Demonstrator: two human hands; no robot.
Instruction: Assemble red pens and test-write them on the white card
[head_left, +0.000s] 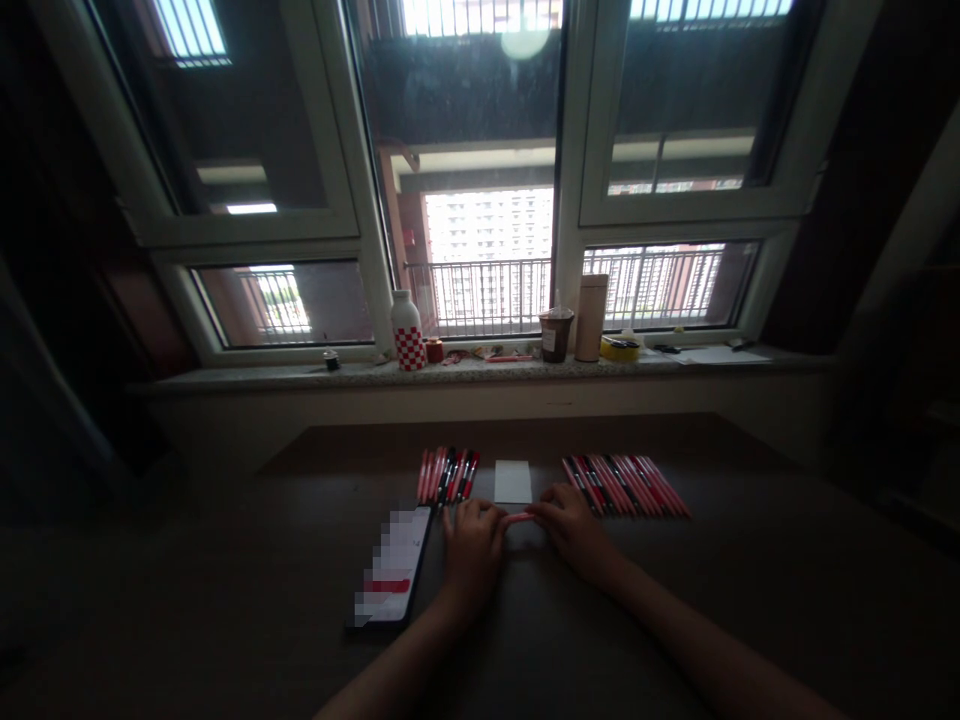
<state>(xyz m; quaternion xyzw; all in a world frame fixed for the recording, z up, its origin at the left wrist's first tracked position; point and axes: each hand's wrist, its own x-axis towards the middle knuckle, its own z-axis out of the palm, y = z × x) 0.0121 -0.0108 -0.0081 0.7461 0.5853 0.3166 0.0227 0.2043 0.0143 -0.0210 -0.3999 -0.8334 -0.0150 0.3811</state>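
A pink pen [517,518] spans the hands over the bench [540,640], left hand [475,545] and right hand [576,528] each pinching one end. Toward the far edge lie a white card [513,482] and, flanking it, two pen rows [626,487]; leftward, a phone [397,565].

This looks like a room in a home or a small office, which of the two I cannot tell, high up among apartment blocks: the wide window [574,150] faces a railing [487,297] and a tall, many-windowed building [487,225]. A stone sill [360,376] bears everyday items, among them a checked bottle [409,342], a drink cup [553,337] and a flask [592,320], and a plain brown table [562,640] stands before it.
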